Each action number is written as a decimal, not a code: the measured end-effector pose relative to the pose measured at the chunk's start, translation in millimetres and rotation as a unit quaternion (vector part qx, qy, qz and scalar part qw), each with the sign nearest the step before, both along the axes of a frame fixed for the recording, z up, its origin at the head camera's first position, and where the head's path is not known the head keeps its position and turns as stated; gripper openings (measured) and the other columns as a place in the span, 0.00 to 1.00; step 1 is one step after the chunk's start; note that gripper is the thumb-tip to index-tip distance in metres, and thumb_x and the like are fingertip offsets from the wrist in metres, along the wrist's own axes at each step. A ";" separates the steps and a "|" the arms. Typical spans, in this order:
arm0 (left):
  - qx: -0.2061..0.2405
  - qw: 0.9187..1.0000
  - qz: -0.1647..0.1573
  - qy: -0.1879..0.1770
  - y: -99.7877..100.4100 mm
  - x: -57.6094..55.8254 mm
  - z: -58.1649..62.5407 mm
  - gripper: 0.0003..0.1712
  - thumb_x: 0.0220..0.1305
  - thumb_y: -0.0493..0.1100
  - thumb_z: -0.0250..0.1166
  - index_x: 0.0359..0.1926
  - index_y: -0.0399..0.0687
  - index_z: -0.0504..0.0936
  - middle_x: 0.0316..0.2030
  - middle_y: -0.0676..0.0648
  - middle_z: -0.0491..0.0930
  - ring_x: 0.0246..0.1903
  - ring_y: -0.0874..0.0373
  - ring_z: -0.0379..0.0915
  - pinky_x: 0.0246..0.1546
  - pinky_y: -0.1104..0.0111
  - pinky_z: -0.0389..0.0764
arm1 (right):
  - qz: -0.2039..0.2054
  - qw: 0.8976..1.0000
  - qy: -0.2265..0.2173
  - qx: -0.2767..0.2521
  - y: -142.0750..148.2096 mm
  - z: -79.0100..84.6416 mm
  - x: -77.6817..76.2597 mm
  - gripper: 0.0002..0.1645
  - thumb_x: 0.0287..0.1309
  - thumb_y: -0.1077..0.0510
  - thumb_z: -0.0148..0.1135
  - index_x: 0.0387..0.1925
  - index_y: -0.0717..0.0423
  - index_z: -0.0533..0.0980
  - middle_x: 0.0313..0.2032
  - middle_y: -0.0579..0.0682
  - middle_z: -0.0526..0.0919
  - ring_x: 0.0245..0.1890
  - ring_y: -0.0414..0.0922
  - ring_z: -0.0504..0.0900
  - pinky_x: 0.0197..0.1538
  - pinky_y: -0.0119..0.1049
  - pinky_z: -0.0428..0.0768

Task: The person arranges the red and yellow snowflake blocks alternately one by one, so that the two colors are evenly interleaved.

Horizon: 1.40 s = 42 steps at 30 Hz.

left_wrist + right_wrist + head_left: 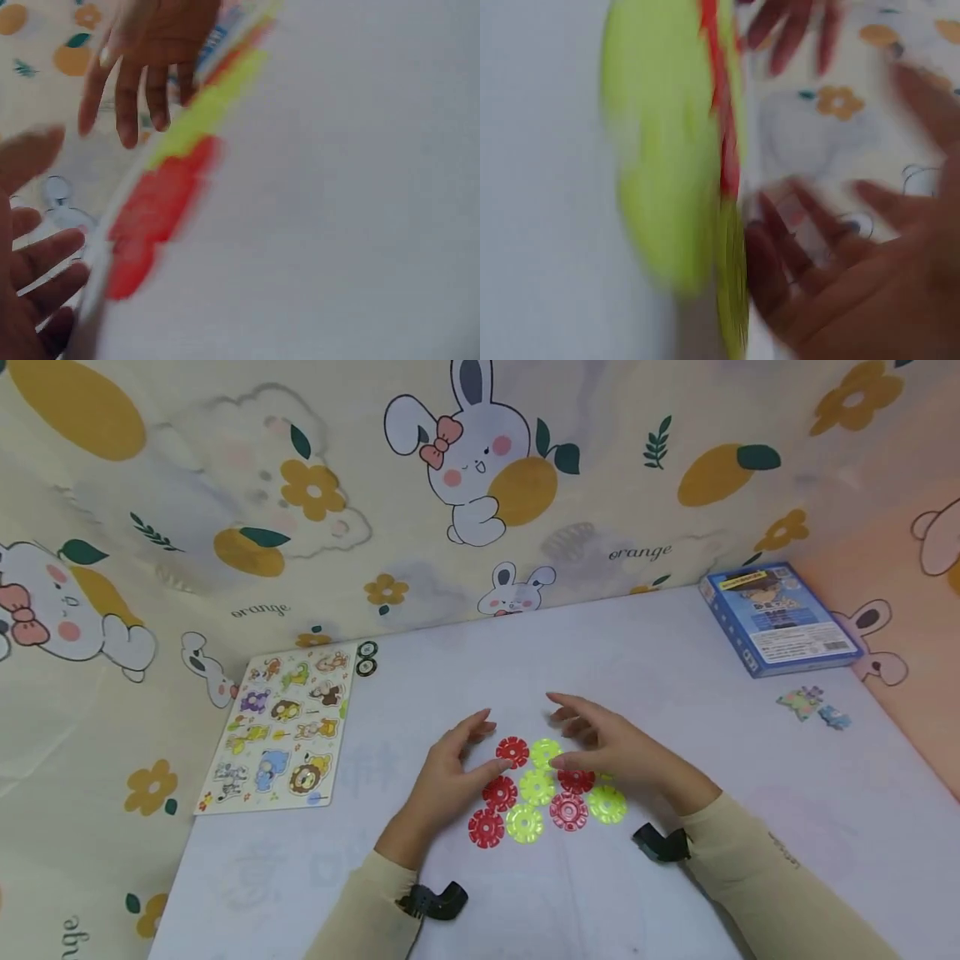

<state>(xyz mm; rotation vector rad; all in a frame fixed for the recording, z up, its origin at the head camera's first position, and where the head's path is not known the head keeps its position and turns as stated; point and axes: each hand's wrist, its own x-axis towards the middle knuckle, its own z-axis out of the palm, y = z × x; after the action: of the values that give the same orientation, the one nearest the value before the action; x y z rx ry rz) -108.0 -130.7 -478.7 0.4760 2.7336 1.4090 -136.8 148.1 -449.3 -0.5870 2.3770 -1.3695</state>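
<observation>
Red notched discs (pixel 486 828) and yellow-green notched discs (pixel 607 804) lie flat in a loose cluster on the white table, several of each colour. My left hand (pixel 454 767) is at the cluster's left side, fingers spread and slightly bent, with nothing held. On the opposite side my right hand (pixel 626 750) hovers with its fingers apart, also holding nothing, and hides some of the discs there. The palms face each other across the discs. In the left wrist view the red discs (pixel 154 214) are blurred; in the right wrist view the yellow-green discs (pixel 664 150) are blurred too.
An animal picture board (pixel 281 727) lies at the left, two small black rings (pixel 366 658) beside its top corner. At the back right is a blue box (pixel 780 618), with small puzzle pieces (pixel 802 702) in front. A patterned cloth wall (pixel 450 585) borders the table's back.
</observation>
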 end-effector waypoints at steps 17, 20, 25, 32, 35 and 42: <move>-0.041 0.998 0.031 0.025 15.6 -6.8 -11.2 0.20 0.55 0.54 0.72 0.45 0.60 0.75 0.37 0.61 0.75 0.39 0.65 0.70 0.43 0.63 0.68 | -0.044 0.995 0.040 0.079 -22.1 -13.1 8.5 0.22 0.54 0.55 0.71 0.50 0.45 0.74 0.40 0.40 0.77 0.37 0.43 0.75 0.40 0.36 0.78; 0.004 0.999 0.041 0.016 10.4 -8.2 -9.2 0.13 0.60 0.50 0.69 0.43 0.59 0.75 0.33 0.60 0.76 0.32 0.63 0.72 0.34 0.67 0.75 | -0.046 0.996 0.034 0.063 -22.6 -6.8 7.6 0.16 0.59 0.56 0.66 0.50 0.43 0.76 0.38 0.41 0.78 0.35 0.43 0.76 0.37 0.35 0.79; 0.013 0.994 0.106 0.016 -9.9 -21.3 -5.2 0.09 0.62 0.47 0.67 0.40 0.57 0.75 0.29 0.58 0.77 0.27 0.62 0.73 0.25 0.68 0.77 | -0.044 0.997 0.025 0.066 -30.9 9.4 -3.2 0.11 0.62 0.56 0.64 0.46 0.42 0.78 0.34 0.43 0.78 0.33 0.45 0.76 0.31 0.35 0.80; -0.002 0.977 0.211 0.023 -43.1 -49.5 -7.0 0.17 0.56 0.41 0.71 0.44 0.49 0.75 0.30 0.54 0.79 0.29 0.60 0.74 0.29 0.66 0.76 | -0.032 0.996 -0.023 0.074 -60.2 18.5 -36.3 0.12 0.63 0.59 0.61 0.49 0.47 0.77 0.35 0.49 0.77 0.30 0.46 0.80 0.34 0.35 0.81; -0.012 0.973 0.228 0.031 -50.6 -54.8 -10.8 0.21 0.53 0.41 0.73 0.47 0.48 0.75 0.34 0.53 0.79 0.31 0.60 0.73 0.31 0.66 0.76 | -0.040 0.995 -0.056 0.069 -73.7 12.8 -48.0 0.13 0.64 0.59 0.60 0.49 0.47 0.76 0.35 0.51 0.77 0.31 0.47 0.80 0.36 0.36 0.80; -0.132 0.978 0.131 0.089 -55.4 -37.7 -16.2 0.24 0.61 0.47 0.67 0.58 0.51 0.77 0.57 0.52 0.70 0.52 0.57 0.65 0.50 0.60 0.70 | -0.037 0.992 -0.021 0.116 -88.2 6.1 -50.5 0.23 0.62 0.57 0.62 0.59 0.49 0.72 0.50 0.46 0.74 0.49 0.44 0.73 0.53 0.41 0.74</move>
<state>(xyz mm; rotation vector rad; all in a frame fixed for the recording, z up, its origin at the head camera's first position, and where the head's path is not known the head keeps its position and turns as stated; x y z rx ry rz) -145.7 -186.1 -494.9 0.2442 3.1655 1.0620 -187.3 60.0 -443.3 -0.4063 2.4971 -1.1005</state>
